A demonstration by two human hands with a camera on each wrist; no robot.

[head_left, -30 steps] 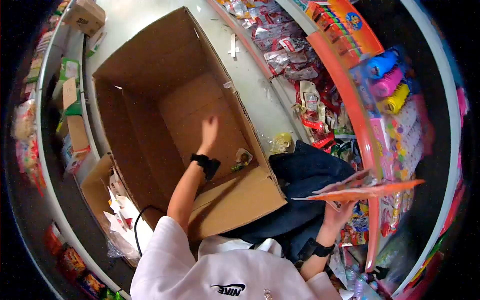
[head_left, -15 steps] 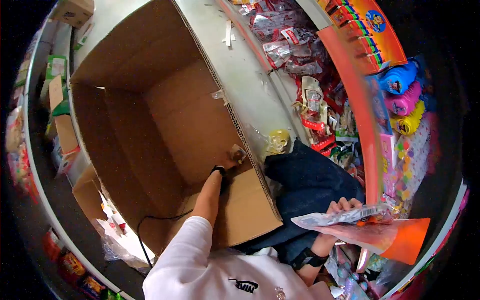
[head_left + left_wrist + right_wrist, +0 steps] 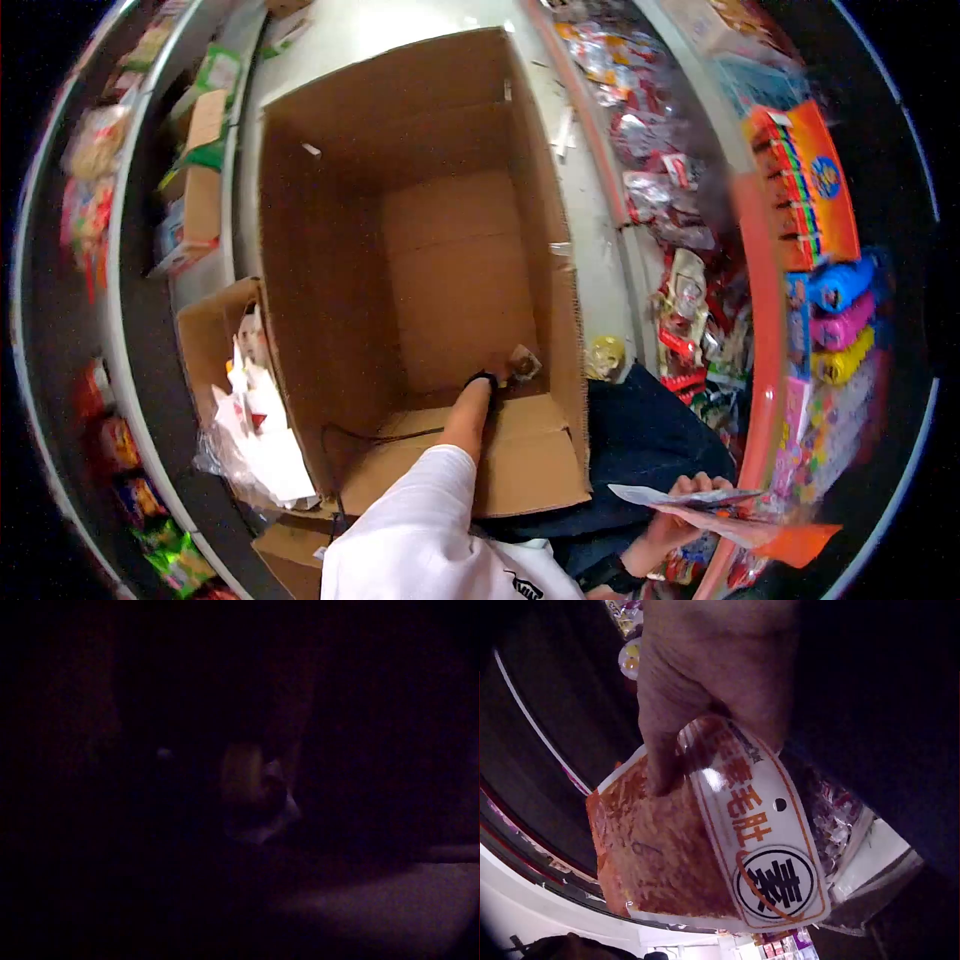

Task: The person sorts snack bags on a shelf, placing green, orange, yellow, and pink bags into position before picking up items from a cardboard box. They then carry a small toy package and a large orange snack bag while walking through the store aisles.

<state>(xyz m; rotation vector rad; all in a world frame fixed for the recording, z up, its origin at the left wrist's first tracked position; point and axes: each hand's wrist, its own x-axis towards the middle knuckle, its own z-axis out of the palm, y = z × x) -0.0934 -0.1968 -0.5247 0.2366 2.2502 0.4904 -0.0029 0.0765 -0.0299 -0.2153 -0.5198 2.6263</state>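
Note:
The left arm reaches down into a large cardboard box (image 3: pixel 470 290), and the left hand (image 3: pixel 503 380) is at a small clear packet (image 3: pixel 524 363) near the box's lower right corner. In the very dark left wrist view, the pale-edged packet (image 3: pixel 281 817) shows faintly; whether the fingers grip it cannot be made out. Outside the box at the lower right, the right hand (image 3: pixel 668 525) holds flat orange-and-white packets (image 3: pixel 740 525). In the right wrist view the right hand (image 3: pixel 705 682) pinches a printed packet (image 3: pixel 667 855) by its white label part, thumb over the front.
Shelves with packaged snacks run along both sides. A smaller box holding white paper (image 3: pixel 265 440) stands left of the large box. On the right are an orange display box (image 3: pixel 810 180) and colourful bottles (image 3: pixel 845 320). Dark trousers (image 3: pixel 650 430) adjoin the large box.
The left hand has moved down and right inside the box to the small packet. The right hand's packets have tilted and been lowered. The head view has shifted, with the box now further right.

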